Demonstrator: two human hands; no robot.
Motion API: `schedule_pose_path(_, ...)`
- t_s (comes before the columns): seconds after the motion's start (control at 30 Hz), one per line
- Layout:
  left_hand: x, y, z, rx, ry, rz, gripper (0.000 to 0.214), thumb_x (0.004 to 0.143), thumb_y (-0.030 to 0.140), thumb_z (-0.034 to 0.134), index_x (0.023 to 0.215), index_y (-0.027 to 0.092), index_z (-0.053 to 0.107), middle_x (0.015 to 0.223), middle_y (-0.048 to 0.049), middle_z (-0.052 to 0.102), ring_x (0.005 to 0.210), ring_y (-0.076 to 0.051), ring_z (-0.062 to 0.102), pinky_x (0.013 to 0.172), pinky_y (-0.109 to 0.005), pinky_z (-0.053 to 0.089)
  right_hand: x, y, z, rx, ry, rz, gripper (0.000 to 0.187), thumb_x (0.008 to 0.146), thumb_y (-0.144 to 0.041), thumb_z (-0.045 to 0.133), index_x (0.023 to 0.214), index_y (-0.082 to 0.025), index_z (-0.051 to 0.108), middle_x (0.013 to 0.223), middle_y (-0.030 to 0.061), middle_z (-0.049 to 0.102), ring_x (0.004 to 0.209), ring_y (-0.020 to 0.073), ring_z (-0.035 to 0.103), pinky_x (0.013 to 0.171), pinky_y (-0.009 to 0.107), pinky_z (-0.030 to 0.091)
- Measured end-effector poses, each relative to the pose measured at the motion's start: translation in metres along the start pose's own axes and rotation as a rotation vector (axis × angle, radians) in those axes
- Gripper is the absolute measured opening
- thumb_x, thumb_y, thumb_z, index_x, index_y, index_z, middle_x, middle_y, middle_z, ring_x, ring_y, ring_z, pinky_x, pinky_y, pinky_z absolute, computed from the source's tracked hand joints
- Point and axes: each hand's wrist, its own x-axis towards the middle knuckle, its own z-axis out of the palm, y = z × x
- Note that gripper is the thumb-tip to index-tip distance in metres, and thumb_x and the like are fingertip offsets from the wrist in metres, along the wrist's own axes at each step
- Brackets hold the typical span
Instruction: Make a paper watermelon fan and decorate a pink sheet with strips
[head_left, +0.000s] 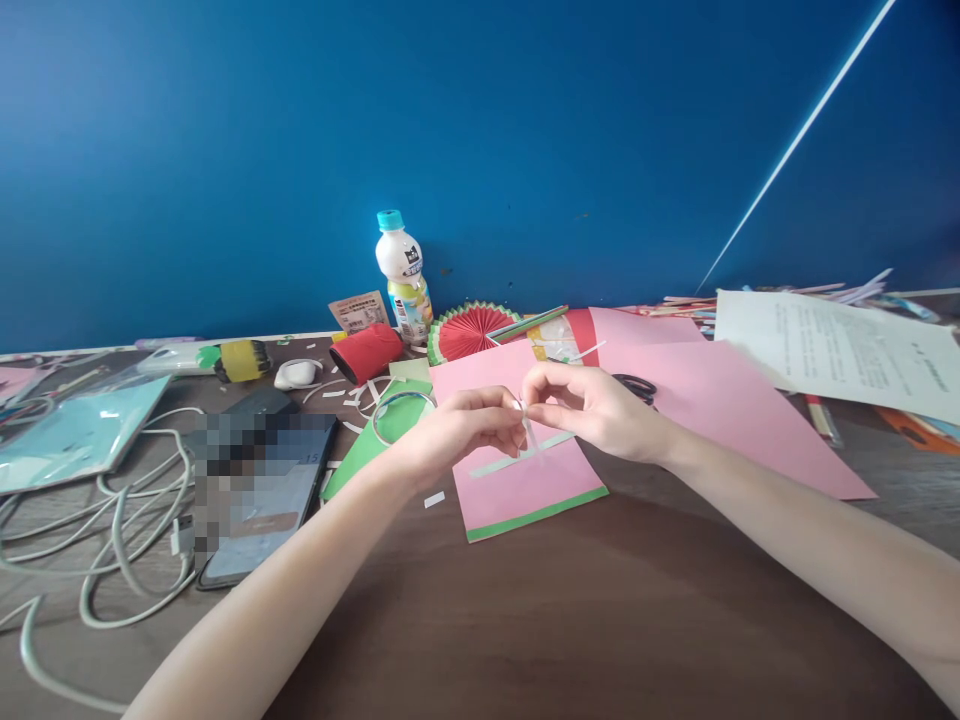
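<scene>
In the head view, my left hand and my right hand meet above a pink sheet of paper. Both are closed, pinching a narrow whitish strip that looks like tape, and part of it hangs down between the fingertips. On the pink paper beneath lies a longer pale strip, running crosswise. A green band borders the sheet's near edge. Just behind my right hand are black scissor handles, partly hidden.
A red paper fan, a bottle and a red cup-shaped piece stand at the back. Leftward are a phone and white cables. A large pink sheet and a printed page lie right.
</scene>
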Motion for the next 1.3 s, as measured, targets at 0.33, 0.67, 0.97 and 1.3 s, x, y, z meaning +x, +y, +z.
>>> schedule_pose_path(0.33, -0.0009, 0.0016, -0.0005, -0.021, -0.007, -0.015, 0.009, 0.076, 0.017, 0.056, 0.068, 0.013, 0.057, 0.064, -0.0013, 0.06, 0.062, -0.01, 0.056, 0.064, -0.025, 0.042, -0.0005, 0.0045, 0.0012, -0.158, 0.039, -0.152, 0.009, 0.086, -0.023, 0.049, 0.079, -0.019, 0.051, 0.079, -0.0001, 0.053, 0.073, 0.0114, 0.049, 0.066, 0.027, 0.037)
schedule_pose_path(0.67, 0.0001, 0.0009, -0.0022, -0.04, -0.021, -0.024, 0.009, 0.076, 0.018, 0.056, 0.068, 0.013, 0.057, 0.064, -0.0016, 0.06, 0.062, -0.009, 0.056, 0.064, -0.025, 0.042, -0.0015, 0.0064, 0.0009, -0.257, 0.051, -0.264, 0.008, 0.087, -0.018, 0.047, 0.08, -0.019, 0.048, 0.08, -0.0002, 0.051, 0.073, 0.0105, 0.046, 0.064, 0.025, 0.035)
schedule_pose_path(0.97, -0.0002, 0.002, -0.0013, -0.041, -0.019, -0.035, 0.009, 0.074, 0.017, 0.057, 0.067, 0.012, 0.057, 0.064, -0.0012, 0.06, 0.061, -0.009, 0.055, 0.064, -0.026, 0.042, -0.0013, 0.0063, 0.0004, -0.26, 0.04, -0.27, 0.008, 0.088, -0.017, 0.047, 0.08, -0.019, 0.047, 0.081, -0.0004, 0.05, 0.074, 0.0107, 0.047, 0.065, 0.026, 0.035)
schedule_pose_path(1.3, 0.0022, 0.0004, -0.0082, -0.053, 0.047, -0.019, 0.008, 0.072, 0.02, 0.058, 0.068, 0.014, 0.054, 0.062, -0.0012, 0.06, 0.06, -0.01, 0.056, 0.063, -0.026, 0.042, -0.0032, 0.0028, -0.0004, -0.212, 0.037, -0.248, 0.009, 0.087, -0.02, 0.046, 0.078, -0.02, 0.046, 0.081, 0.0008, 0.051, 0.075, 0.0126, 0.047, 0.067, 0.028, 0.037)
